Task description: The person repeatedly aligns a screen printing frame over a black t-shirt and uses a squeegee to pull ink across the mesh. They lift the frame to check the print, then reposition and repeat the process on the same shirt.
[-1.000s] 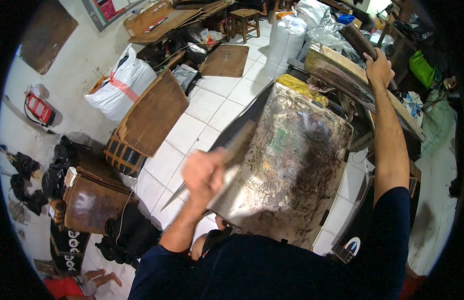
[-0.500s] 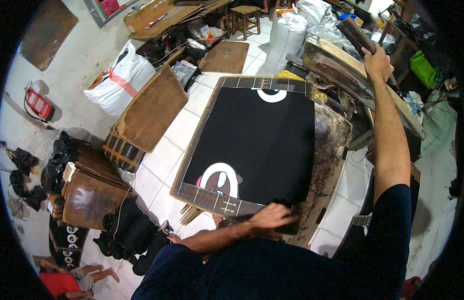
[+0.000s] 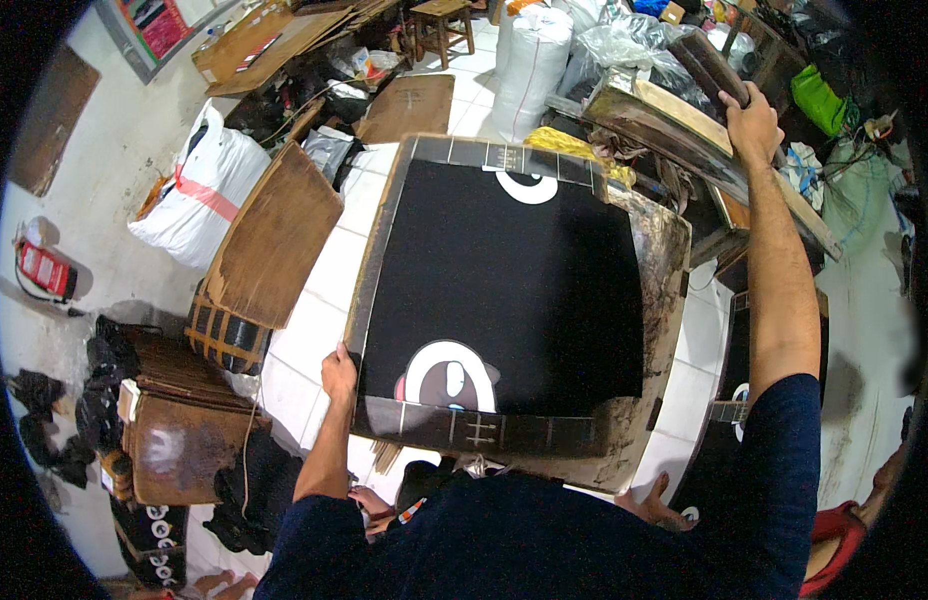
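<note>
A black fabric panel (image 3: pixel 504 290) lies on a wide board (image 3: pixel 659 290) with dark bands and pale ruled marks along its edges. Printed on the fabric are a white ring with a cartoon figure near me and a partial white ring at the far end. My left hand (image 3: pixel 340 372) is closed on the board's left edge, thumb upward. Raised at the far right, my right hand (image 3: pixel 753 127) grips a dark brown bar (image 3: pixel 709 68), held tilted above the clutter. The bar's lower end is partly hidden by my fingers.
Wooden boards (image 3: pixel 274 240) lean at the left beside a white sack (image 3: pixel 199 190). A tall white roll-like sack (image 3: pixel 534 75) and a wooden beam frame (image 3: pixel 674 135) stand beyond. Another black printed panel (image 3: pixel 719 450) is at the right. Other people's limbs show at the lower edges.
My left hand has moved from the board's near edge to its left edge and taken hold there. My right hand still holds the bar up. The view has shifted slightly.
</note>
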`<action>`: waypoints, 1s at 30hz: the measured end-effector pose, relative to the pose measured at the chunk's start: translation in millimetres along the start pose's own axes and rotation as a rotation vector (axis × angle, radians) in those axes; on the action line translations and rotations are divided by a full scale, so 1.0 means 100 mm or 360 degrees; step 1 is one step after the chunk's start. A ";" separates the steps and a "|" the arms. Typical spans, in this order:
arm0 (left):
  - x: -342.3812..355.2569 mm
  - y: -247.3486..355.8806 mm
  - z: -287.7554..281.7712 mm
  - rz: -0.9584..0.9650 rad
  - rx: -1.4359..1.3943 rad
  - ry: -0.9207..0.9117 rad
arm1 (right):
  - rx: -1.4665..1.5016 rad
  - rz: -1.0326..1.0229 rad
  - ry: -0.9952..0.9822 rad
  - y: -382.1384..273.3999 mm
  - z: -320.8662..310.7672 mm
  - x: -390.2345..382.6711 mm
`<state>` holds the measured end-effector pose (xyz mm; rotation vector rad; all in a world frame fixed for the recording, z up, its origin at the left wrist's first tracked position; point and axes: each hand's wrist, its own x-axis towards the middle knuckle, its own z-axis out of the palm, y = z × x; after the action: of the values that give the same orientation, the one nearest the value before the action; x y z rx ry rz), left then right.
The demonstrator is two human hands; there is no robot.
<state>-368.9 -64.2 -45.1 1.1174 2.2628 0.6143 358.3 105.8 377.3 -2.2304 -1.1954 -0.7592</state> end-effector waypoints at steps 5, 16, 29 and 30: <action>-0.32 0.22 -0.08 0.0139 -0.0477 -0.0109 | -0.0021 -0.0011 0.0016 0.11 0.06 0.10; -0.98 0.53 0.96 0.0058 -0.0376 -0.0487 | -0.0063 0.0045 0.0086 0.10 0.04 -0.03; -1.09 0.37 0.03 0.0688 0.0122 -0.0682 | 0.0309 -0.0015 0.0175 -0.24 -0.29 -0.30; -1.09 0.39 -0.04 0.0728 0.0257 -0.0629 | 0.0261 -0.0010 0.0194 -0.23 -0.27 -0.27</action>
<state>-293.7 -132.9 10.2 1.6931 1.7512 0.3391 320.2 83.8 382.9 -2.0194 -1.1625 -0.7597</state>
